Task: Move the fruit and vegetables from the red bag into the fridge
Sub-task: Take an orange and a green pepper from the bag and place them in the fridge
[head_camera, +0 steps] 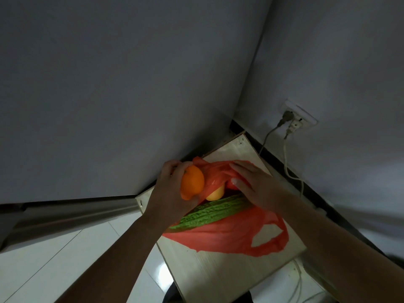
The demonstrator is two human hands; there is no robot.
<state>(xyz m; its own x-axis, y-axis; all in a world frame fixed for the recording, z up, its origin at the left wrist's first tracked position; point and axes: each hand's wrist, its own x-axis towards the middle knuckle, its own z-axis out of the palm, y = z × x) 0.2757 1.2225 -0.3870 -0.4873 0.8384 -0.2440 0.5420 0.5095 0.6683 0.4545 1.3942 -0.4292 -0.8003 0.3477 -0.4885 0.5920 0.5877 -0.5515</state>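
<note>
A red plastic bag lies open on a pale wooden board. My left hand grips an orange at the bag's mouth. A second, yellower fruit sits just inside the bag. A long bumpy green bitter gourd lies in the bag below it. My right hand rests on the bag's upper edge with fingers straight, pressing the plastic back. The grey fridge fills the left and top of the view, its door closed.
A wall socket with two plugs sits on the right wall, and a white cable trails down beside the board. White floor tiles lie at the lower left. A dark skirting runs along the wall.
</note>
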